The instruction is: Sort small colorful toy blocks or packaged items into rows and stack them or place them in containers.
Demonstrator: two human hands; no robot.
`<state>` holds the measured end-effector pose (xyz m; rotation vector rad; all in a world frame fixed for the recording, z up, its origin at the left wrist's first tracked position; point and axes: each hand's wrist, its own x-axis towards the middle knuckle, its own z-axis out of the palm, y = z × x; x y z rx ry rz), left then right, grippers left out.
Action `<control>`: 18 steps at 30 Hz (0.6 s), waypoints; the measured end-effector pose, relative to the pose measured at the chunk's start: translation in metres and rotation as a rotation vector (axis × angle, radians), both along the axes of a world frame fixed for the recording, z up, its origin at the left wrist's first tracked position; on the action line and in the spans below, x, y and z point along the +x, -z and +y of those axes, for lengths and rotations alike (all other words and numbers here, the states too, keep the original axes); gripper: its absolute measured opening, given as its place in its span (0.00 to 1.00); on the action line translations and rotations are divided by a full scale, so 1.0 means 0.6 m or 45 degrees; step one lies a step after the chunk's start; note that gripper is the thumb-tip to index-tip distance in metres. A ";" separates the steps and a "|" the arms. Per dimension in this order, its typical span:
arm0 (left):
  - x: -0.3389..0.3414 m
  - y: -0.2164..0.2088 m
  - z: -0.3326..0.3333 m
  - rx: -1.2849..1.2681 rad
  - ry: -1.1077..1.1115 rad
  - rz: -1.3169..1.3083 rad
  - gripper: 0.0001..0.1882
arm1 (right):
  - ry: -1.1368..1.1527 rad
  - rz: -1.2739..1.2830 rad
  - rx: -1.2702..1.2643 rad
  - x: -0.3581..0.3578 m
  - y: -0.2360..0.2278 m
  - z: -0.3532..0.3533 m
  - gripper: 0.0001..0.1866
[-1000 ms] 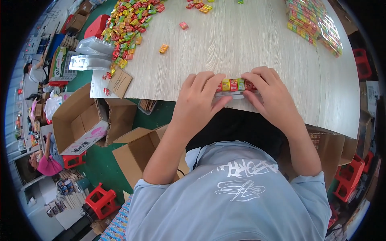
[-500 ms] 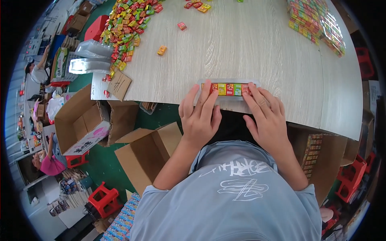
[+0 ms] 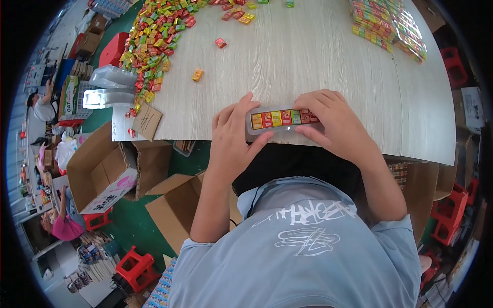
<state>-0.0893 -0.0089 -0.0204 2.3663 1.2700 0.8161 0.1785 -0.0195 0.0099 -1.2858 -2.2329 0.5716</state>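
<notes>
A clear plastic tray (image 3: 286, 129) lies slightly askew at the table's near edge. Along it runs a row of small wrapped sweets (image 3: 277, 118) in red, yellow, orange and green. My left hand (image 3: 232, 134) takes the tray's left end between thumb and fingers, with one finger sticking up. At the other end my right hand (image 3: 334, 120) is closed on the tray, thumb on the near side and fingers over the far side. Those fingers hide the rightmost sweets.
Loose sweets (image 3: 156, 38) are heaped at the far left, with a few stray ones nearby. Clear empty trays (image 3: 109, 97) and a cardboard piece (image 3: 147, 121) sit at the left edge. Packed trays (image 3: 387, 28) are stacked far right. Open cartons (image 3: 97, 164) stand below the table.
My hands have come off the top of the sweets and now grasp the tray's ends. The tray has turned slightly, its right end farther away. The view has shifted a little.
</notes>
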 end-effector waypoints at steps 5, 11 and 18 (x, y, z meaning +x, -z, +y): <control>0.013 0.001 0.008 0.089 0.012 -0.008 0.44 | -0.021 -0.182 0.060 0.010 -0.012 0.006 0.15; 0.010 -0.005 0.006 0.010 -0.013 0.024 0.44 | -0.226 -0.376 0.417 0.016 -0.004 0.004 0.08; 0.009 -0.008 0.002 -0.009 -0.025 0.064 0.44 | -0.305 -0.495 0.462 0.018 -0.016 0.010 0.10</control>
